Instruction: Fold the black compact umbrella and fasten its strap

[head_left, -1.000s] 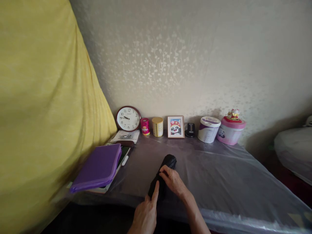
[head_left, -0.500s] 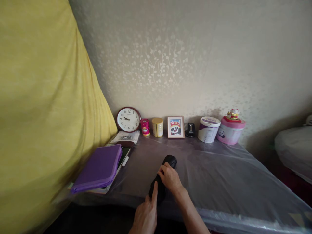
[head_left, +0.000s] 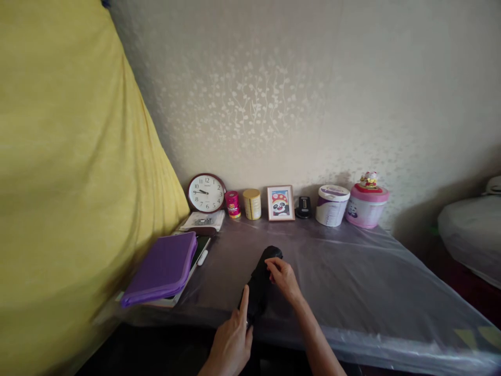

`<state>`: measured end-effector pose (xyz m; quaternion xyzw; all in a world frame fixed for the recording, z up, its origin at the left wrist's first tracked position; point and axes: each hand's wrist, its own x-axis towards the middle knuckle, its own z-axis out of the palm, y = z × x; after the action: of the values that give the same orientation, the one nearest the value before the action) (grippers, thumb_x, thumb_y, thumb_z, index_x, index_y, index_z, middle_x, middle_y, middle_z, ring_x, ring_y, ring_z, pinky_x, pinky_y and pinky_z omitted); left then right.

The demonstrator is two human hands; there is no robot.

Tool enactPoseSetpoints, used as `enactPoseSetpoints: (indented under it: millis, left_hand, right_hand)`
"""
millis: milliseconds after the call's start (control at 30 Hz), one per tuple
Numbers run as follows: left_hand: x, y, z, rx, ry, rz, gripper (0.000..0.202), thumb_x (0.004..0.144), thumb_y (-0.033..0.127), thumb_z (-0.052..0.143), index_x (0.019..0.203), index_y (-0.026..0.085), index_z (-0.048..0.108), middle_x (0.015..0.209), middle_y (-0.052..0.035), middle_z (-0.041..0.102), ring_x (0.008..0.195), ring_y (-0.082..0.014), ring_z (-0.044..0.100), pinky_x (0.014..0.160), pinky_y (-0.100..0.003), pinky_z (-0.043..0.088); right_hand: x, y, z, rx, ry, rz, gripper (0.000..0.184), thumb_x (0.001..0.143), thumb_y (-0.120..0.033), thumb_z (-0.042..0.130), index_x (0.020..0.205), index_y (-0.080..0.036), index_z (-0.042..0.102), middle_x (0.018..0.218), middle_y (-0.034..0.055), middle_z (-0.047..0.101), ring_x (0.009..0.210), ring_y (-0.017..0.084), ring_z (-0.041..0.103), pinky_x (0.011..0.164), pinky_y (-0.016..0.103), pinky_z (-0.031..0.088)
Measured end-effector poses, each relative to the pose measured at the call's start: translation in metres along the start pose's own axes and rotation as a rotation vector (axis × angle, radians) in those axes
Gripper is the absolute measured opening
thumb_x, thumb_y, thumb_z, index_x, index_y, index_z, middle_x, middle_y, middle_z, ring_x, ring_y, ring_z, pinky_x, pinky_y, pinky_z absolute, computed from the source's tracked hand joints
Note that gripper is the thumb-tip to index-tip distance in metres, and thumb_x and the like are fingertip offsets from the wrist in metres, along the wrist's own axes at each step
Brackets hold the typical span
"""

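A black folded umbrella (head_left: 257, 288) lies slanted across the near part of the table, its far end pointing away and slightly right. My left hand (head_left: 235, 334) grips its near end, with the index finger stretched along the left side. At the far half, my right hand (head_left: 282, 278) has thumb and fingertips pinched together at the umbrella's right edge. Whether a strap or a fold of cloth is between those fingertips is too small to tell.
A purple zip folder (head_left: 162, 266) lies on flat items at the left, beside a yellow curtain (head_left: 78, 156). Along the wall stand a clock (head_left: 206, 193), a framed panda picture (head_left: 281, 203), a white-purple tub (head_left: 332, 206) and a pink tub (head_left: 366, 209). Plastic sheeting covers the table (head_left: 352, 292).
My right hand has moved from wrapping over the umbrella's middle to its right edge, slightly farther along. More of the umbrella's top shows. My left hand stays at the near end.
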<state>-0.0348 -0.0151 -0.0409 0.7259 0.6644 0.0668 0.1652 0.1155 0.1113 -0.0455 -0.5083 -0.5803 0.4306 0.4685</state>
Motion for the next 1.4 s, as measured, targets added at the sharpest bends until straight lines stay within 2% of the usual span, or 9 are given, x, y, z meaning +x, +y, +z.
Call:
enactPoseSetpoints:
  millis: [67,133,233,467,867,1033,1167,1300,1400]
  left_hand:
    - [-0.003,0.001,-0.003,-0.03,-0.015,-0.01,0.073,0.083,0.017,0.036,0.139,0.017,-0.011,0.123,-0.0118,0.052,0.097,-0.0157,0.059,0.084,-0.022,0.04]
    - [-0.005,0.001,-0.004,-0.039,-0.019,-0.012,0.073,0.083,0.016,0.036,0.14,0.016,-0.01,0.125,-0.0123,0.05,0.099,-0.0156,0.058,0.085,-0.021,0.04]
    - [-0.005,0.0,-0.004,-0.039,-0.023,-0.005,0.073,0.082,0.015,0.036,0.14,0.015,-0.009,0.127,-0.0131,0.048,0.101,-0.016,0.057,0.087,-0.022,0.039]
    - [-0.003,-0.001,-0.003,-0.087,-0.023,-0.009,0.071,0.083,0.018,0.035,0.14,0.016,-0.008,0.13,-0.0128,0.046,0.107,-0.0168,0.054,0.088,-0.023,0.039]
    - [-0.003,0.002,-0.007,-0.076,-0.044,-0.059,0.068,0.084,0.021,0.035,0.141,0.022,-0.003,0.118,-0.0103,0.053,0.094,-0.0162,0.059,0.083,-0.023,0.041]
    - [0.001,0.002,-0.004,-0.026,-0.029,-0.029,0.066,0.085,0.021,0.033,0.139,0.031,-0.004,0.107,-0.0072,0.055,0.082,-0.016,0.062,0.074,-0.025,0.044]
    - [0.004,0.001,-0.001,-0.011,-0.057,-0.049,0.067,0.084,0.02,0.033,0.139,0.034,-0.003,0.104,-0.0063,0.056,0.084,-0.0174,0.062,0.072,-0.026,0.044]
    - [0.005,0.0,-0.002,-0.027,-0.07,-0.051,0.067,0.085,0.02,0.033,0.139,0.034,-0.004,0.101,-0.0058,0.057,0.083,-0.0168,0.062,0.072,-0.026,0.044]
    - [0.004,-0.001,-0.001,-0.036,-0.045,-0.04,0.067,0.085,0.02,0.032,0.138,0.034,-0.006,0.098,-0.005,0.057,0.081,-0.0169,0.061,0.07,-0.026,0.043]
  right_hand:
    - [0.0,-0.004,0.007,-0.098,-0.009,-0.075,0.027,0.077,-0.033,0.045,0.089,-0.017,0.063,0.073,0.0026,0.062,0.051,0.012,0.055,0.05,0.024,0.045]
    - [0.0,-0.008,0.015,-0.225,-0.004,-0.206,0.025,0.079,-0.028,0.044,0.089,-0.018,0.064,0.081,0.0049,0.064,0.065,0.014,0.06,0.065,0.026,0.047]
    - [0.0,-0.014,0.022,-0.407,-0.031,-0.339,0.024,0.081,-0.023,0.044,0.091,-0.018,0.065,0.091,0.0068,0.064,0.085,0.017,0.06,0.079,0.026,0.044]
    - [0.005,-0.024,0.021,-0.658,-0.184,-0.274,0.025,0.083,-0.021,0.044,0.094,-0.02,0.066,0.092,0.0057,0.063,0.082,0.014,0.06,0.077,0.021,0.042]
    - [0.017,-0.029,0.013,-0.725,-0.381,-0.308,0.021,0.078,-0.021,0.05,0.086,-0.02,0.069,0.084,0.0045,0.064,0.075,0.013,0.058,0.07,0.021,0.04]
    - [0.022,-0.022,0.012,-0.657,-0.406,-0.311,0.017,0.075,-0.017,0.052,0.077,-0.019,0.069,0.078,0.0031,0.06,0.069,0.011,0.055,0.066,0.021,0.04]
    - [0.019,-0.021,0.006,-0.45,-0.407,-0.318,0.011,0.075,-0.019,0.054,0.074,-0.018,0.065,0.077,0.0011,0.058,0.069,0.011,0.053,0.067,0.022,0.04]
    - [0.007,-0.024,-0.014,-0.083,-0.481,-0.123,0.015,0.078,-0.031,0.052,0.075,-0.018,0.06,0.07,-0.0017,0.056,0.064,0.01,0.051,0.061,0.022,0.042]
    - [0.0,-0.024,-0.035,0.04,-0.489,0.038,0.027,0.078,-0.041,0.05,0.073,-0.017,0.06,0.065,-0.0021,0.055,0.055,0.009,0.047,0.054,0.02,0.038]
